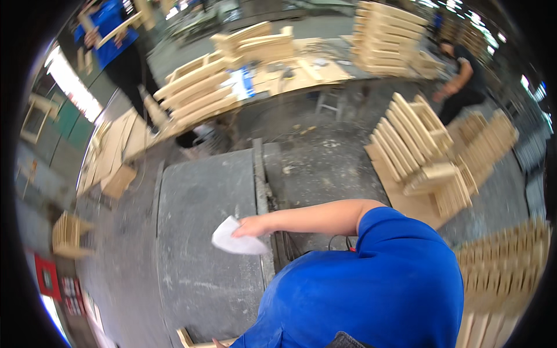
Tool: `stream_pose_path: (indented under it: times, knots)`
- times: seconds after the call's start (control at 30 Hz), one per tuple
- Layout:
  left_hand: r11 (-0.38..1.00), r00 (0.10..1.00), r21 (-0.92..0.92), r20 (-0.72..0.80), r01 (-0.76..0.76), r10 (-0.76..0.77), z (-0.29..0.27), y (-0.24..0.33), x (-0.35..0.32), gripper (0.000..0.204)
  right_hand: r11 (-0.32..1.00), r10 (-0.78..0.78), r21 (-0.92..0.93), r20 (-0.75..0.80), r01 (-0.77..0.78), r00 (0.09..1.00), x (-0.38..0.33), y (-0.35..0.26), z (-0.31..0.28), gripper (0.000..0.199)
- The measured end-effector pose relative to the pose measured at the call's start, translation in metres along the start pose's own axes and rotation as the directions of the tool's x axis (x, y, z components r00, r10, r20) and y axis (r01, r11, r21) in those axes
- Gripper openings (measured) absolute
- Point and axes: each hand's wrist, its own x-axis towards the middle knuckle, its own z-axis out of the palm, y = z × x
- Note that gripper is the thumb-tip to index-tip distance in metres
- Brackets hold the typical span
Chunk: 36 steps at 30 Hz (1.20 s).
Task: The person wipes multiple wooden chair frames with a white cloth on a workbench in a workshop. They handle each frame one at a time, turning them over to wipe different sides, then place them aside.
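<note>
My right hand reaches out to the left over a dark grey worktable. Its fingers are closed on a white sheet, which is blurred and slightly curled; whether it is paper or cloth I cannot make out. Down at the lower edge, only a small part of my left hand shows, next to a pale wooden piece. The picture's edge cuts off most of that piece, and whether the hand grips it is hidden.
Stacked wooden frames lie on a long bench beyond the worktable. More frames stand on a board at right, with further stacks behind me. One person holds a frame at far left; another person bends at far right.
</note>
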Motion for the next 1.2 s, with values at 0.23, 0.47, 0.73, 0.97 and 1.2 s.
stream_pose_path:
  times: [0.23,0.47,0.73,0.97,1.2]
  knots:
    - [0.987,0.99,0.081,0.033,-0.142,0.14,0.073,-0.007,0.012,0.063,0.922,0.338,0.094,-0.666,-0.375,0.665,-0.186,0.135,-0.029,0.042]
    - [0.99,0.988,0.043,0.082,-0.133,0.129,0.079,-0.033,0.018,0.059,0.732,0.582,0.284,-0.733,-0.62,0.352,-0.302,0.267,0.009,0.036]
    - [0.993,0.994,-0.052,0.029,-0.107,0.109,0.07,-0.059,0.03,0.055,0.643,0.592,0.075,-0.68,-0.762,0.432,-0.27,0.282,0.01,0.03]
    - [0.931,0.922,0.224,-0.197,-0.289,0.333,0.034,-0.029,0.131,0.073,0.692,0.334,-0.323,-0.649,-0.645,0.684,-0.19,0.231,0.018,0.035]
    - [0.952,0.966,0.178,0.124,-0.247,0.228,0.044,0.017,0.147,0.066,0.711,0.387,-0.381,-0.489,-0.591,0.781,-0.162,0.195,-0.001,0.04]
